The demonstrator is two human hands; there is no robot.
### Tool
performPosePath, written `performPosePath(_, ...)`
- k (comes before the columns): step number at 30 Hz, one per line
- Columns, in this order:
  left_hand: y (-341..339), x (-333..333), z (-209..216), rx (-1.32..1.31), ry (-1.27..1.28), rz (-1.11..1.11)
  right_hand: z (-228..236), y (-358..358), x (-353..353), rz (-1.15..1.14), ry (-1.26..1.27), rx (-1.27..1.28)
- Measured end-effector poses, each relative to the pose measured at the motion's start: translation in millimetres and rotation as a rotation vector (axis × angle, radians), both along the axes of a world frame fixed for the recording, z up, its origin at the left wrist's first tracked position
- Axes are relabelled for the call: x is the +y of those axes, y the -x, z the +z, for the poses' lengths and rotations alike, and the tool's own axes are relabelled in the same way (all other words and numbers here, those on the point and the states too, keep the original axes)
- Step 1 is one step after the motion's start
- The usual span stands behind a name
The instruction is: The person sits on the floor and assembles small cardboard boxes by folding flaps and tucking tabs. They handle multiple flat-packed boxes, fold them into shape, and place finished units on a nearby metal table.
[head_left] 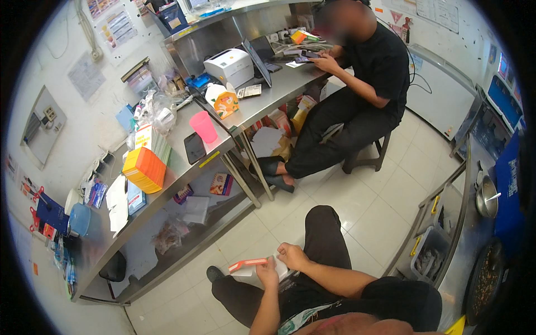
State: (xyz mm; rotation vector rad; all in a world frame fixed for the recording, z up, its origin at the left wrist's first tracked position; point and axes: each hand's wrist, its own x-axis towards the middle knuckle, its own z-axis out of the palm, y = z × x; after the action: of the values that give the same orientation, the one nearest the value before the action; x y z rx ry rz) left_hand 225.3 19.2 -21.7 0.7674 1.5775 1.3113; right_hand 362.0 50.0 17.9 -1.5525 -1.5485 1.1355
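The person sits with dark-trousered legs apart, and an orange-and-white folded paperboard piece (pixel 248 263) is held up between the knees, over the pale tiled floor (pixel 237 243). The left hand (pixel 267 272) has its grip closed on this piece near its right end, the orange strip reaching out leftward past the thumb. The right hand (pixel 293 258) is just beside it, fingers bent in at a white portion next to the left hand; whether that grip is pinched on the paperboard cannot be told. Ahead and to the left runs a long stainless-steel desk (pixel 262 103). Near its corner a pink tumbler (pixel 203 127) stands just beside a black smartphone (pixel 195 148) lying flat, and nearer the person is a stack of orange-and-yellow flat cartons (pixel 146 167). Farther along are an orange-and-white carton (pixel 222 101) and a white label printer (pixel 229 68). A purple-and-orange box (pixel 221 184) sits on the shelf underneath. Beyond, a co-worker in black (pixel 385 61) sits on a dark stool (pixel 368 158), holding a phone in both hands. At the right, a metal bowl (pixel 487 199) and a dark round pan (pixel 483 282) rest on another steel surface, above a grey plastic bin (pixel 416 269).
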Motion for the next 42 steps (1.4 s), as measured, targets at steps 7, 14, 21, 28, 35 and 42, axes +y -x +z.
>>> performPosePath(7, 9.9, -3.6, -16.9, -0.031, -0.057, -0.092, 11.7, 3.4, 4.4, 0.045, 0.045, 0.027)
performPosePath(14, 1.4, 0.7, -0.1, -0.509, 0.079, -0.056, -18.6, -4.0, 9.8, 0.057, -0.018, 0.057)
performPosePath(21, 6.0, 0.4, -15.1, -0.578, 0.131, -0.215, -16.3, -7.4, 11.1, -0.013, 0.055, 0.143)
performPosePath(28, 1.9, -2.3, -7.7, -0.617, 0.119, -0.116, -28.1, -11.4, 13.9, 0.032, -0.029, 0.256)
performPosePath(35, 1.2, -7.7, 3.8, -0.617, -0.012, -0.014, -13.7, -12.1, 13.9, 0.152, -0.058, 0.155)
performPosePath(42, 1.4, -5.0, 21.3, -0.656, 0.020, -0.070, -7.9, -10.0, 9.9, 0.075, 0.032, 0.230)
